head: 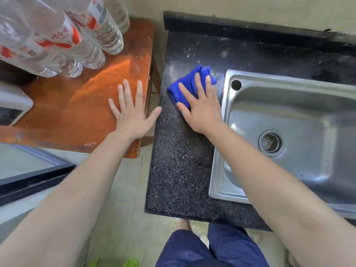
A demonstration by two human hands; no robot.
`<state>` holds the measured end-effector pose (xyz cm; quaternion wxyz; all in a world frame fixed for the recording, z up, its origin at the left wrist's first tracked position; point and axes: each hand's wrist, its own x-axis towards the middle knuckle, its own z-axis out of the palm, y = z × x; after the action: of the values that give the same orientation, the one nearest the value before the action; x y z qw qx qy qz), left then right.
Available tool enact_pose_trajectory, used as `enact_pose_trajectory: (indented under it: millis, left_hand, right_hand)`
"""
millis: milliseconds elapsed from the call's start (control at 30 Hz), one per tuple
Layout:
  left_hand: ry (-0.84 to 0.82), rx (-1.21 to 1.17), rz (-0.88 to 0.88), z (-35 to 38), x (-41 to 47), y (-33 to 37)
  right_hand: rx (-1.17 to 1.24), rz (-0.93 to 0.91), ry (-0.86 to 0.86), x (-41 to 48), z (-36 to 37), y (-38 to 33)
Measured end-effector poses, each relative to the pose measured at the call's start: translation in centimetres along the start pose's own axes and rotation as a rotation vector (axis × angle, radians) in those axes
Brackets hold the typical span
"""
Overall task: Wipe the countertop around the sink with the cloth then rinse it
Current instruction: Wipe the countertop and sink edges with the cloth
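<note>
Cloth [189,81], one, blue and bunched, lies on the countertop [177,170] strip left of the sink [289,105], pinned under the right hand [200,106], fingers straight and spread; left hand [131,114] rests flat on the wooden table [86,105] alongside, holding nothing. Best wiped, I'd judge, with even palm pressure in overlapping strokes toward the near edge, then along the back strip. Count: one sink, one drain [270,142], two hands, at least five clear bottles [84,51] on the table
</note>
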<state>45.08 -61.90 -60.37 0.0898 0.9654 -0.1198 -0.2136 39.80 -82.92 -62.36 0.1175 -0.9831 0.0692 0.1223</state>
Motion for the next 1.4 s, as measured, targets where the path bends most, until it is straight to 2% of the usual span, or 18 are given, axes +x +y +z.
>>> enact_pose_trajectory:
  millis: [133, 300, 367, 500, 600, 667, 800, 900, 1000, 1100, 1200, 1300, 1400]
  left_hand:
    - [-0.154, 0.103, -0.013, -0.6, 1.7, 0.2]
    - [-0.197, 0.123, -0.007, -1.1, 1.6, 0.3]
    - [-0.207, 0.120, -0.007, -1.3, 1.6, 0.5]
    - [-0.229, 0.128, -0.014, -1.5, 1.5, 0.6]
    - [-0.248, 0.136, -0.020, -1.9, 1.5, 0.8]
    - [-0.256, 0.140, -0.021, -1.9, 1.4, 0.8]
    - [-0.269, 0.135, -0.020, -2.1, 1.3, 0.9]
    - [-0.274, 0.150, -0.028, -2.1, 1.3, 0.9]
    - [-0.262, 0.163, -0.029, -2.0, 1.5, 1.0]
    - [-0.254, 0.158, -0.034, -2.0, 1.3, 1.0]
    - [-0.227, 0.158, -0.029, -1.8, 1.2, 1.0]
    - [-0.172, 0.140, -0.011, -1.6, 1.1, 0.9]
    - [-0.182, 0.147, -0.013, -1.5, 1.3, 0.8]
  right_hand:
    - [-0.038, -0.002, -0.012, 7.8, -2.4, -0.2]
    - [-0.001, 0.047, 0.010, 12.2, -3.2, -2.6]
    - [-0.011, 0.021, 0.017, 11.1, -2.6, -2.8]
    - [0.036, -0.163, 0.098, 3.4, -0.2, -0.9]
    - [0.064, -0.172, 0.068, -1.8, 0.9, 0.8]
    - [0.041, -0.180, 0.053, -1.8, 0.8, 1.1]
    - [-0.024, -0.219, 0.061, 5.9, -1.0, -0.1]
    - [-0.043, -0.155, -0.010, 12.4, -3.3, -1.9]
    - [-0.061, -0.089, 0.019, 14.0, -3.3, -3.1]
    - [-0.027, -0.041, 0.055, 10.4, -2.0, -2.6]
    - [0.022, 0.058, 0.127, 2.5, -0.2, -1.1]
    - [0.019, 0.114, 0.096, -5.3, 1.0, 0.2]
    - [0.002, 0.106, 0.081, -6.0, 0.8, 1.1]
